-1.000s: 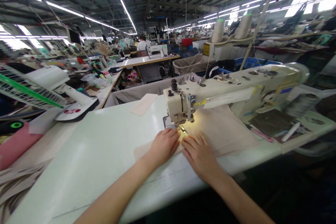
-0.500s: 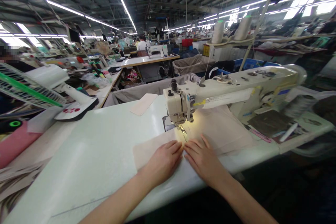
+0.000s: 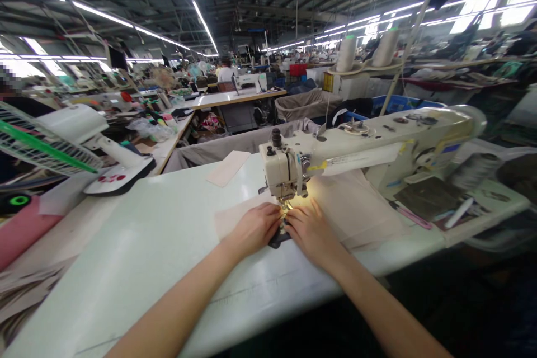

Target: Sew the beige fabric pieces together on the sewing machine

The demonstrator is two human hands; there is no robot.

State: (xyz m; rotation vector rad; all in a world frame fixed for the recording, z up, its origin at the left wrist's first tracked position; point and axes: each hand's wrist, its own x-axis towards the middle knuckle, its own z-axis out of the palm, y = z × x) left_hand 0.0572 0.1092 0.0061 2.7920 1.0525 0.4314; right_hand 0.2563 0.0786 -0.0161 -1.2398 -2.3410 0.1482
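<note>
A cream sewing machine (image 3: 369, 148) stands on the pale green table (image 3: 138, 246), its lamp lit over the needle (image 3: 287, 201). A beige fabric piece (image 3: 229, 217) lies under the needle and runs left and right of it. My left hand (image 3: 254, 229) rests flat on the fabric just left of the needle, fingers stretched forward. My right hand (image 3: 308, 229) lies flat on it just right of the needle, fingertips at the presser foot. A dark plate shows between my hands near the table's front.
A small beige fabric piece (image 3: 229, 168) lies at the table's far edge. A white desk fan (image 3: 79, 140) stands at the left. Thread cones (image 3: 388, 47) sit behind the machine. Dark fabric and a pen (image 3: 459, 212) lie at the right. Other sewing stations fill the hall.
Both hands have slid forward along the fabric and now sit right at the presser foot. The fabric has moved farther away under the needle.
</note>
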